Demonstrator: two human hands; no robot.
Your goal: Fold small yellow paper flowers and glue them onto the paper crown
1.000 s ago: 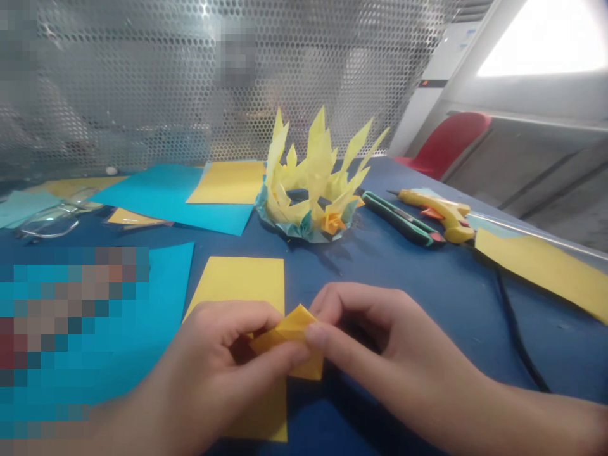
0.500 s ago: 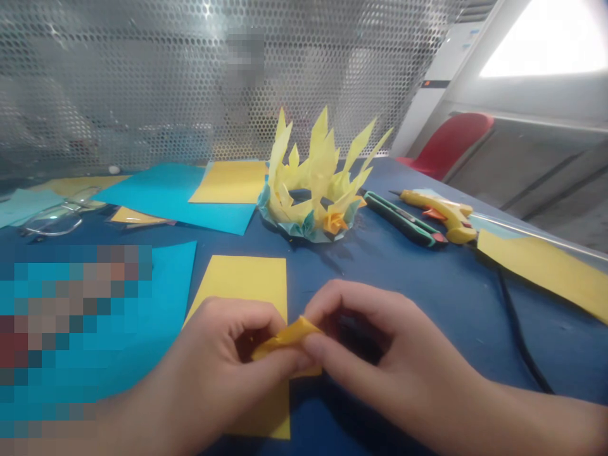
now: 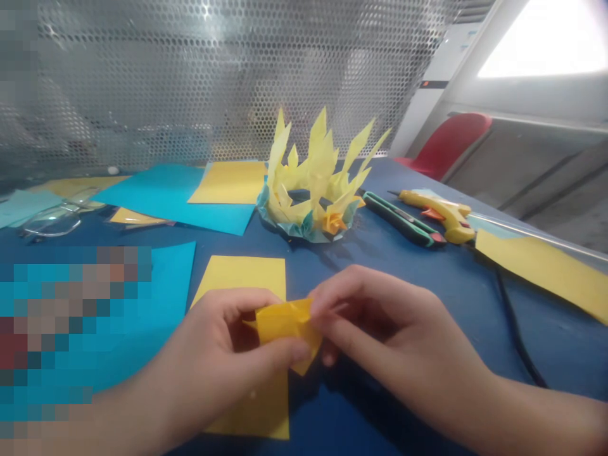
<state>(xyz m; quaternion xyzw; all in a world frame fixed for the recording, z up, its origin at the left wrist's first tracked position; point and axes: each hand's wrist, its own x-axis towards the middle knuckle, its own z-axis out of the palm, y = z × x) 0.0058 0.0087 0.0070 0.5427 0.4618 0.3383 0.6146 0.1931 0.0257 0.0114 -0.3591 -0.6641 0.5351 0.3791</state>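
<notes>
A small folded piece of yellow paper (image 3: 280, 326) is held between both hands in the middle of the head view. My left hand (image 3: 232, 348) is closed on its left side, with the thumb across the front face. My right hand (image 3: 370, 323) pinches the upper right corner between thumb and fingers. Beneath the hands lies a flat yellow sheet (image 3: 251, 405) on the blue table (image 3: 380, 259). Beyond them stands a paper crown (image 3: 323, 171) with tall pale-yellow points, a light-blue base and an orange paper flower on its front.
A green utility knife (image 3: 399, 218) and a yellow glue gun (image 3: 441, 212) with a black cord lie to the right, beside a yellow strip (image 3: 541, 269). Blue sheets (image 3: 175, 193), another yellow sheet (image 3: 232, 182) and eyeglasses (image 3: 52, 221) are at left. A perforated metal panel (image 3: 166, 82) stands behind.
The folded yellow paper has been turned so more of its front face shows. My right hand has risen slightly and shifted its pinch to the upper corner.
</notes>
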